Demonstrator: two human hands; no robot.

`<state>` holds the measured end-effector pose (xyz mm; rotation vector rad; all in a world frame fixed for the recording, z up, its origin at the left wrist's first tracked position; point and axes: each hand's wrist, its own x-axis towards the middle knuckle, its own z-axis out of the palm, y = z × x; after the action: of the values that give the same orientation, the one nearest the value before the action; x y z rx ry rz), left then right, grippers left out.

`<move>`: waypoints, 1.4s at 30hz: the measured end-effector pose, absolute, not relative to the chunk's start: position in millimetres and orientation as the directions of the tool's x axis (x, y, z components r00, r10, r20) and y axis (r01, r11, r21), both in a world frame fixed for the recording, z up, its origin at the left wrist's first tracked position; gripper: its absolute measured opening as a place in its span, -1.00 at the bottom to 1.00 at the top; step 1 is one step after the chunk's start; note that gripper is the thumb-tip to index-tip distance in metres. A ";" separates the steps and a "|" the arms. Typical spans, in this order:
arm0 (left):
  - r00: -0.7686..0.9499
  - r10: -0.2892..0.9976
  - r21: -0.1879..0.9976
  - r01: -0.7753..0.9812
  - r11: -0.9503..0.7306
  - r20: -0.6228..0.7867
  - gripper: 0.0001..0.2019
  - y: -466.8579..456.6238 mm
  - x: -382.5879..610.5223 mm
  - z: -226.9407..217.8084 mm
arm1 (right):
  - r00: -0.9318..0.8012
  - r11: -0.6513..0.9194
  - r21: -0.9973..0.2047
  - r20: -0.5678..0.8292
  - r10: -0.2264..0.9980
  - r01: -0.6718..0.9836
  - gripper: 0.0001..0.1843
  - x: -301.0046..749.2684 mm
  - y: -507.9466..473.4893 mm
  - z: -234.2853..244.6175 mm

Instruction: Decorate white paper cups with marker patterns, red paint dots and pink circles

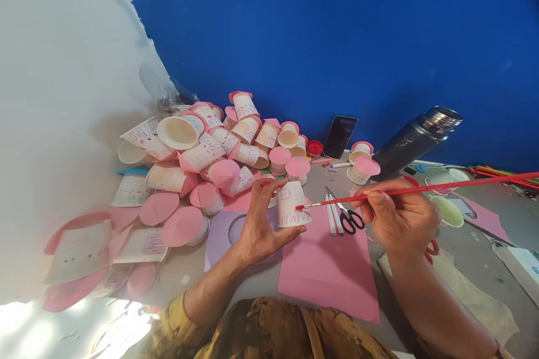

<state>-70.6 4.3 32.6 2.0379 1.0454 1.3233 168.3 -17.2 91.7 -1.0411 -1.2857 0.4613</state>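
My left hand [261, 223] grips an upturned white paper cup [290, 205] with purple marks, holding it over a pink paper sheet [330, 269]. My right hand [398, 216] pinches a long red paintbrush [442, 186]. Its red-tipped bristles touch the cup's side. Black-handled scissors [347, 216] and two white markers [332, 214] lie on the table between my hands.
A big heap of decorated paper cups with pink discs [210, 151] fills the left. A phone [339, 136] leans on the blue wall beside a red paint pot [314, 148]. A dark metal flask [415, 140] lies at right, with coloured sticks [505, 173] and a green-filled cup [448, 212].
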 end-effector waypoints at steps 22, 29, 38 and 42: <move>0.243 0.812 0.741 0.332 -0.583 0.530 -0.24 3.4 -70.3 33.4 | 0.277 0.500 -0.838 0.544 0.792 0.216 -0.76 167.1 -13.5 93.0; 0.251 0.808 0.732 0.343 -0.589 0.533 -0.23 4.2 -71.2 32.9 | 0.289 0.504 -0.837 0.546 0.786 0.211 -0.79 169.9 -11.7 91.9; 0.251 0.812 0.739 0.336 -0.584 0.528 -0.21 4.1 -70.0 31.4 | 0.259 0.501 -0.836 0.546 0.797 0.222 -0.78 166.8 -13.5 91.8; 0.257 0.815 0.742 0.338 -0.580 0.520 -0.21 4.3 -70.4 31.3 | 0.270 0.500 -0.830 0.555 0.787 0.248 -0.78 166.0 -13.4 92.9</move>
<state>-70.4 4.3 31.3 2.0454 1.0429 1.2891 166.0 -13.4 92.9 -1.0336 -1.2883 0.4668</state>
